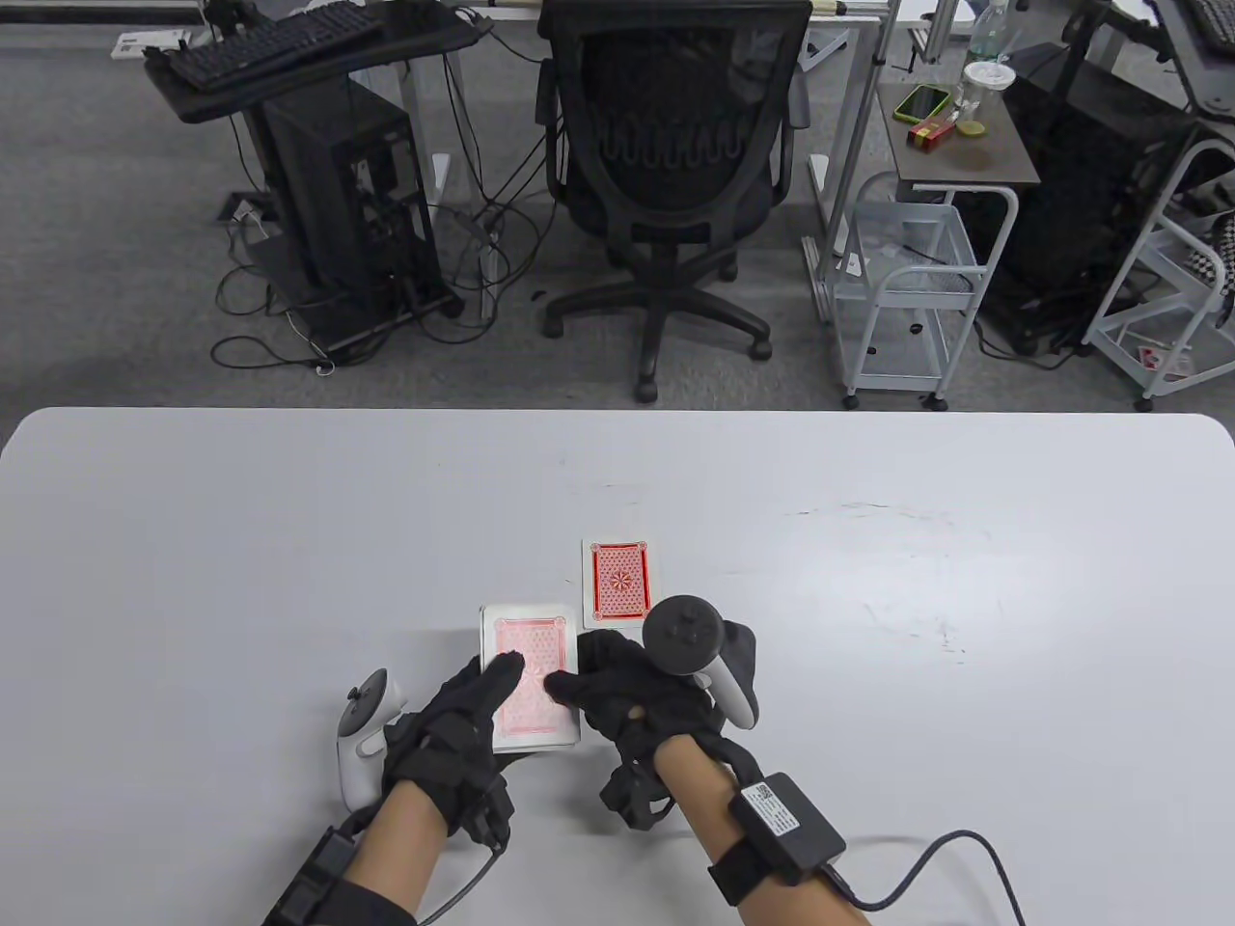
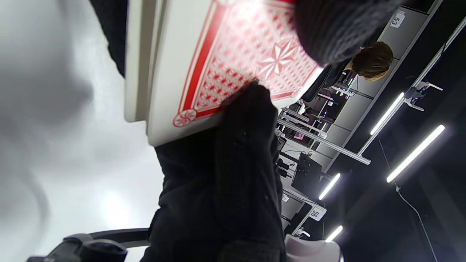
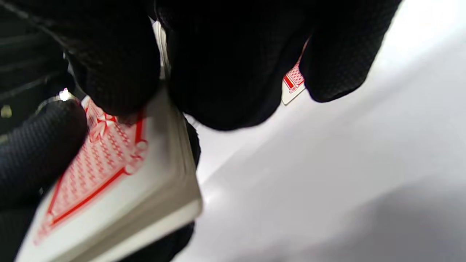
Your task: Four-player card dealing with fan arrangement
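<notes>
On the white table [image 1: 289, 540], the left hand [image 1: 453, 733] grips a thick red-backed deck [image 1: 533, 690], thumb on top. The right hand [image 1: 637, 694] pinches its top card. One card [image 1: 618, 583] lies face down just beyond.

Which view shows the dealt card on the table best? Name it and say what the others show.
The table view: the card lies whole, face down, beyond the deck. The right wrist view shows only one corner of it between gloved fingers. The left wrist view does not show it, only the deck.
</notes>
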`<state>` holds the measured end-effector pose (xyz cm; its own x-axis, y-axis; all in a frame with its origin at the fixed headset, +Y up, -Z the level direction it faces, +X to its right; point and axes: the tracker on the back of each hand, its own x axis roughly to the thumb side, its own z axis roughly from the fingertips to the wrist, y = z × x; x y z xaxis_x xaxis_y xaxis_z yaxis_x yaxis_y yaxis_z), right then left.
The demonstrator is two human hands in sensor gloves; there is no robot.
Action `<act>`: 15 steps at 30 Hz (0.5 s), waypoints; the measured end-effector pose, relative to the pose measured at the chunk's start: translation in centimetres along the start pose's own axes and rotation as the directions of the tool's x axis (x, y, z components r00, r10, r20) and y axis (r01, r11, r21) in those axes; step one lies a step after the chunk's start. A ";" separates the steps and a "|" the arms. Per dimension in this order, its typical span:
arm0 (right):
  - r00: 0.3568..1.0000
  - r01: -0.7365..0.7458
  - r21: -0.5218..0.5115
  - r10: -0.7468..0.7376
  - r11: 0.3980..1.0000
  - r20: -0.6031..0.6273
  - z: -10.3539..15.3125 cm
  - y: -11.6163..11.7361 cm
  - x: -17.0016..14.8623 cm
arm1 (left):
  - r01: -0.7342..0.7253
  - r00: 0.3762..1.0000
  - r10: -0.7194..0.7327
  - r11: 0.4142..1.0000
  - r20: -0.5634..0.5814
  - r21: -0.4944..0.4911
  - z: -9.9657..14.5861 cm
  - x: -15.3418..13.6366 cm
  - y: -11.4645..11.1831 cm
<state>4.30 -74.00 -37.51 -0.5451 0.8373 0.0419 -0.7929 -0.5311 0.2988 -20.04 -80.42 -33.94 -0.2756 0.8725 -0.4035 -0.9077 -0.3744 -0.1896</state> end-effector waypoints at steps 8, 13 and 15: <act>0.983 0.186 0.047 -0.185 0.981 -0.020 -0.1 -3.6 -2.5 | -0.031 1.000 0.031 0.999 -0.006 -0.010 -0.1 0.6 0.4; 0.985 -0.076 -0.088 0.061 0.993 -0.159 -0.9 -9.9 -5.4 | -0.059 0.998 0.060 0.997 -0.004 0.053 0.0 0.6 1.8; 0.955 -0.202 -0.123 0.167 0.972 -0.243 -1.2 -11.7 -6.5 | -0.050 0.999 0.050 0.997 -0.004 0.064 -0.1 0.6 2.1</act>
<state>16.81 -73.35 -42.39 -0.7199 0.6794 -0.1421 -0.6940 -0.7008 0.1650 -22.10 -80.70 -34.63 -0.3196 0.8511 -0.4166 -0.9113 -0.3966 -0.1112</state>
